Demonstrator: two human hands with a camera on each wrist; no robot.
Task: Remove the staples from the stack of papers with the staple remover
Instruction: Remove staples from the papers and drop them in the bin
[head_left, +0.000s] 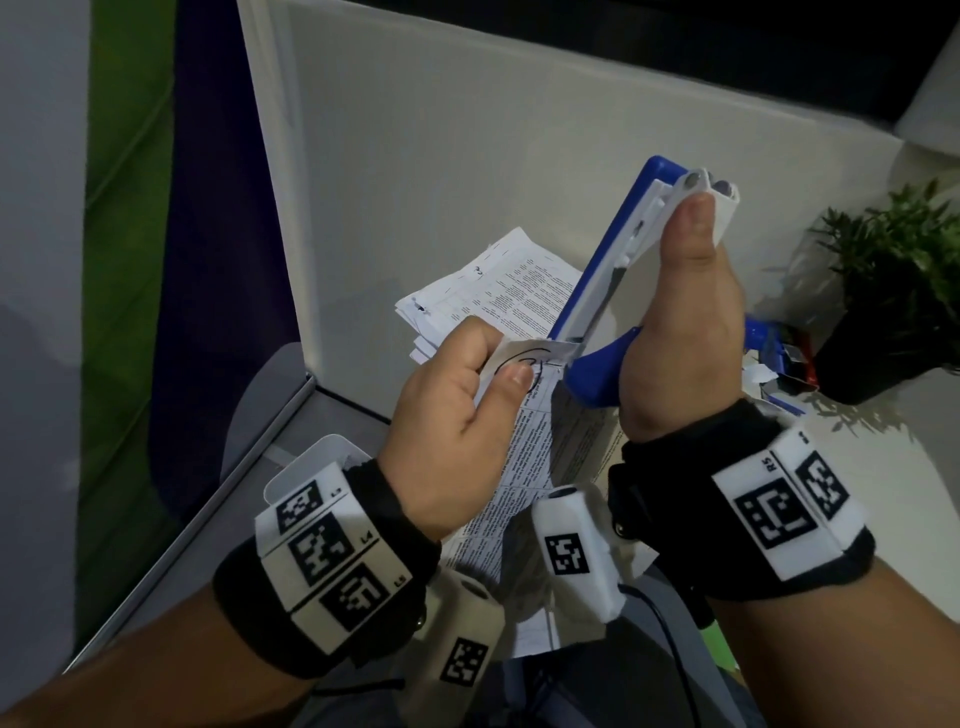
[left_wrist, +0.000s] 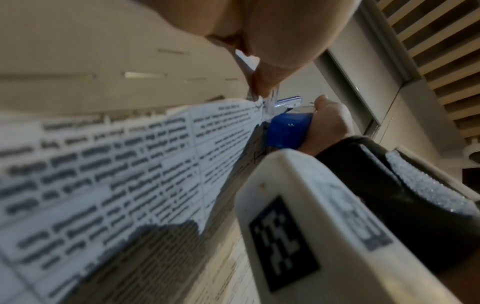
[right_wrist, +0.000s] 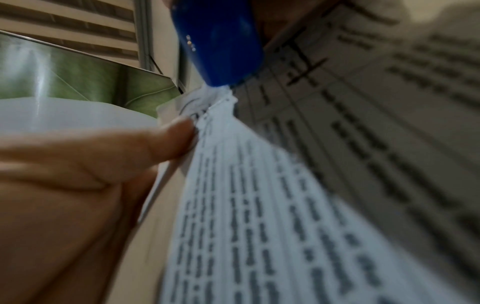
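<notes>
My left hand (head_left: 452, 410) pinches the top corner of a stapled set of printed papers (head_left: 524, 467), which hangs down between my wrists. My right hand (head_left: 675, 322) grips a blue and white lever-type staple remover (head_left: 597, 280), thumb on the raised white lever near its top. The remover's lower nose meets the pinched corner, where a pen circle is drawn. In the left wrist view the blue nose (left_wrist: 288, 129) sits at the edge of the papers (left_wrist: 130, 164). In the right wrist view the blue body (right_wrist: 221, 45) bears on the crumpled corner beside my left thumb (right_wrist: 161, 139). No staple is visible.
A loose pile of printed sheets (head_left: 493, 291) lies on the white table (head_left: 441, 156) behind my hands. At the right stand a potted plant (head_left: 893, 291) and a small blue and red object (head_left: 779, 348) with paper scraps. The table's left edge (head_left: 208, 499) runs diagonally.
</notes>
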